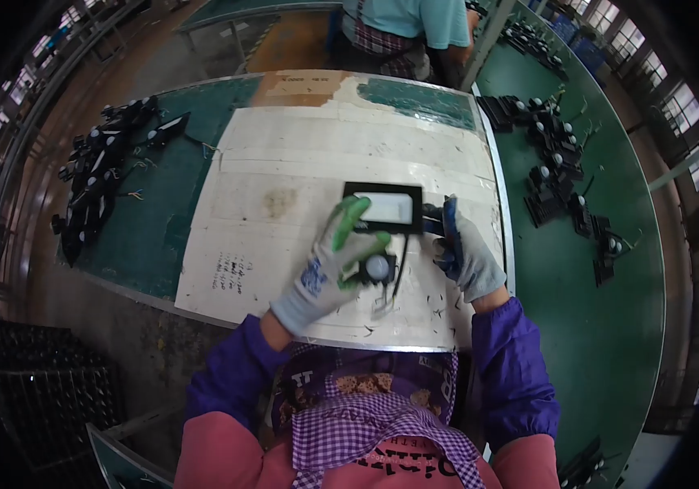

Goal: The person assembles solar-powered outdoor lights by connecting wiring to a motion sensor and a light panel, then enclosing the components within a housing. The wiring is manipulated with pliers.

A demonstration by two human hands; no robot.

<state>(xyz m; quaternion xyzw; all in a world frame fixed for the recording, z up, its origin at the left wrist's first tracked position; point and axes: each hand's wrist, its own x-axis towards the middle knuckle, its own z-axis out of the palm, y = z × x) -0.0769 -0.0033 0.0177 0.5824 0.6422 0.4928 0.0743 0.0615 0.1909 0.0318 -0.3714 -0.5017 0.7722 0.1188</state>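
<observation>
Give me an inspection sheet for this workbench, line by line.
Surface: white board, stained and scribbled, on a green bench.
Job's things: black floodlight housing flat on the board; small black sensor module in front of it.
Clutter: piles of black parts at left and right.
Grips: left hand, gloved, on the sensor module; right hand, gloved, at the housing's right edge.
Cables: a dark lead runs from the housing toward the module.
Surroundings: another person beyond the bench; windows at both sides.

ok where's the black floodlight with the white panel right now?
In the head view, the floodlight lies on the white mat, centre-right, just beyond the left hand, with the right hand at its right edge.
</observation>
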